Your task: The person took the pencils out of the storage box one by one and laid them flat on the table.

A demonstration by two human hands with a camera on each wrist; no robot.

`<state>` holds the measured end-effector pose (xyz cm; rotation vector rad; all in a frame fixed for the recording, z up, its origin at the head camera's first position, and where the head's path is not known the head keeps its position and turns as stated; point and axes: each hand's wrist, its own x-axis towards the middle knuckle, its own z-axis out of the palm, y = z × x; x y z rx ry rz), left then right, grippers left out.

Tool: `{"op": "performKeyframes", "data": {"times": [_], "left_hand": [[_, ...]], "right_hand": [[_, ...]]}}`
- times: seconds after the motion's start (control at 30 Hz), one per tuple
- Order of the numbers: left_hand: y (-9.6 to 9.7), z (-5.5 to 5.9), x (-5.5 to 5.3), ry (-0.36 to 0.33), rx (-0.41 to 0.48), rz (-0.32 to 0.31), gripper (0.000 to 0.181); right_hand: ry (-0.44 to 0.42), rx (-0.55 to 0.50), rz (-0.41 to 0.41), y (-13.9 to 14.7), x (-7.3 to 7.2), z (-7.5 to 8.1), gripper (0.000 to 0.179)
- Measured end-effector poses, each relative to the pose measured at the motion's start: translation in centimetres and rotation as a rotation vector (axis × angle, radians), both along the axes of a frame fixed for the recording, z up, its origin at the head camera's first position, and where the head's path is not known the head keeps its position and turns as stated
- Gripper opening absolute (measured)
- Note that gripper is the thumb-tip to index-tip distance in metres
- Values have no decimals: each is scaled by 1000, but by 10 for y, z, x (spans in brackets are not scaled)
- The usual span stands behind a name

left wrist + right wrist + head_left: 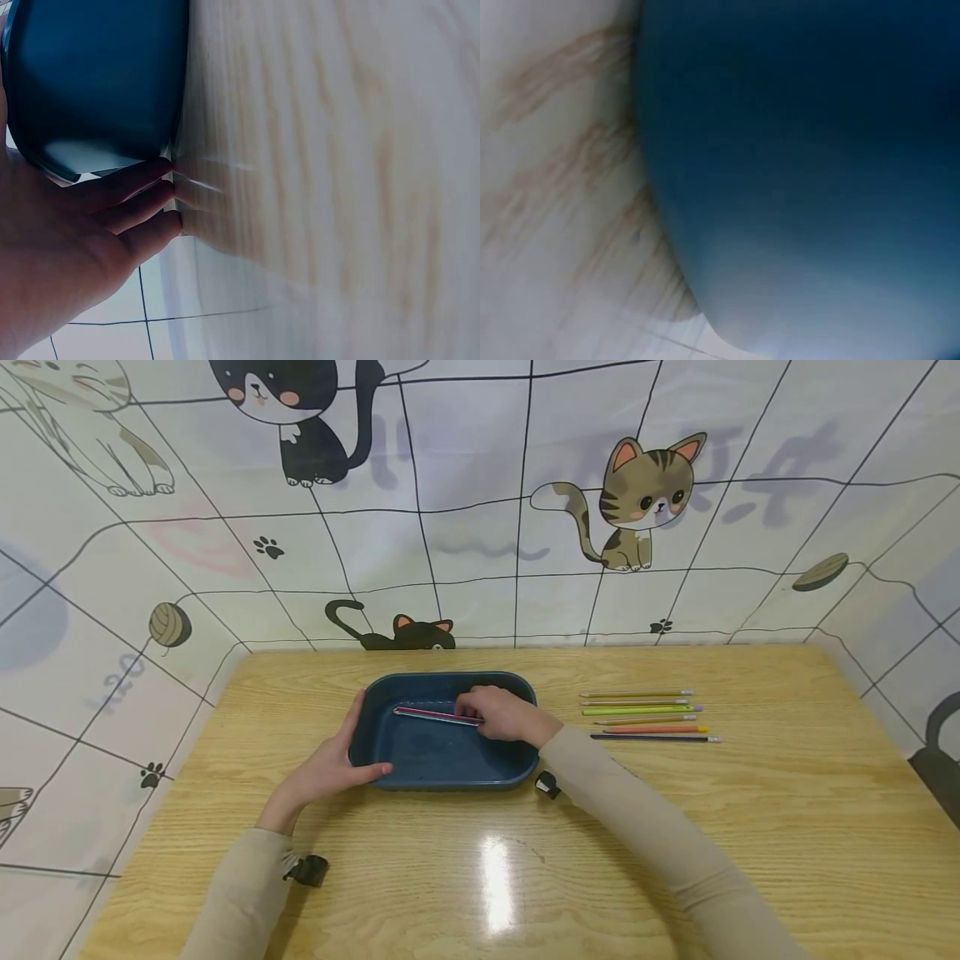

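My left hand (330, 768) holds the left end of a deep blue rectangular tray (442, 786). Its thumb lies over the near rim, while the fingers reach along the outer left wall. In the left wrist view, the fingers (139, 202) sit low beside the tray, close to the tabletop. Inside the tray, my right hand (506, 714) grips thin pencils (431, 716), one reddish and one pale blue, lying side by side and pointing left. The hand covers their right ends. The right wrist view shows only the tray's outer wall (795, 180), blurred.
Several pencils (641, 711) lie in a loose stack of rows on the wooden table (420, 877), right of the tray. A white sheet (480, 543) with cat drawings rises behind the table. Black straps (307, 870) show at both wrists.
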<state>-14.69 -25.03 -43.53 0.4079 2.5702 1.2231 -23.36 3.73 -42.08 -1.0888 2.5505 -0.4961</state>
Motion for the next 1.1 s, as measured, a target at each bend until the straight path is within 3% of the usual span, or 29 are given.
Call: {"op": "performKeyframes", "data": {"times": [0.37, 0.6, 1.1], "left_hand": [[0, 1, 1, 4, -4, 6, 114], [1, 0, 0, 5, -10, 11, 115], [3, 5, 3, 4, -8, 4, 115]], "right_hand": [[-45, -27, 13, 0, -1, 1, 33], [-119, -95, 17, 2, -1, -3, 32], [-123, -276, 25, 8, 0, 2, 26]]}}
